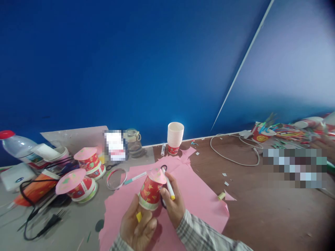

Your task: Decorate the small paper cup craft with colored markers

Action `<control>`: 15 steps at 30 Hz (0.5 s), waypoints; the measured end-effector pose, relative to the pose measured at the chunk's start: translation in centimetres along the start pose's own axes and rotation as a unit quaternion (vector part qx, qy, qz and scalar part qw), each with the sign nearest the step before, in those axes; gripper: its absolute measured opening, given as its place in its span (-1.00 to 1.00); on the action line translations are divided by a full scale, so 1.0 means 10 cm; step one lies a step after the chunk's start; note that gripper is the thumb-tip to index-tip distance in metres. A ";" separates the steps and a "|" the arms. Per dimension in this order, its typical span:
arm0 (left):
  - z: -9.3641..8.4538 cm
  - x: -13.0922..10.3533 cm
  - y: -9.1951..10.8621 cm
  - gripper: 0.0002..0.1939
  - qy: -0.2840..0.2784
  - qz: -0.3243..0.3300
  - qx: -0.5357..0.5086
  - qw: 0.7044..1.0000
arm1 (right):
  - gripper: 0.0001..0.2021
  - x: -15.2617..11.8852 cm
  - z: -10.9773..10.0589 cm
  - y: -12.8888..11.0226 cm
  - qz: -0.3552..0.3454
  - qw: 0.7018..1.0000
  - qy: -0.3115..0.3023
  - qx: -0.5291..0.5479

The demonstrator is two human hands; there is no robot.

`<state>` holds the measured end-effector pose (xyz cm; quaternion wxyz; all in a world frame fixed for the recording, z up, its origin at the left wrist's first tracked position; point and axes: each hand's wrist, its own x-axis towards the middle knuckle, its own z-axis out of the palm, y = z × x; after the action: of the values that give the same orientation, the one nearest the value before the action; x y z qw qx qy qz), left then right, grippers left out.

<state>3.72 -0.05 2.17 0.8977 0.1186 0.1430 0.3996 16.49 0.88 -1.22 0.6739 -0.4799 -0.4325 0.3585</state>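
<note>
My left hand [138,223] is closed around the lower part of an upside-down red paper cup [151,190]. A small yellow cap [139,217] shows between its fingers. On top of the cup sits a pink paper cone [157,175]. Beside the cup, my right hand [175,200] grips a white marker [169,186] with a yellow end; its tip is near the cone. A dark loop [163,167], perhaps a scissors handle, shows behind the cup and marker. Below both hands lies a large sheet of pink paper [200,198] with ragged edges.
Two cups with pink tops [90,162] stand at the left near a plug cable [49,223] and a bottle [19,146]. A stack of paper cups [175,136] stands by the wall. At right lie a white cable [235,162], paper scraps and a red cup [261,132].
</note>
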 end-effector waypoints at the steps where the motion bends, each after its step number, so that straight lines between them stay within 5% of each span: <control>1: 0.01 0.00 -0.01 -0.64 0.000 -0.003 0.006 1.000 | -0.55 0.00 0.00 -0.02 0.003 1.000 -0.012 0.007; 15: 0.01 0.01 -0.27 -0.68 0.080 0.047 0.177 0.980 | -0.62 0.05 0.02 -0.06 0.036 0.998 0.005 0.049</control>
<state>5.63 -1.73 1.40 0.8283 0.2496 0.2769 0.4183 16.51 1.18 -0.50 0.6855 -0.4631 -0.3936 0.4009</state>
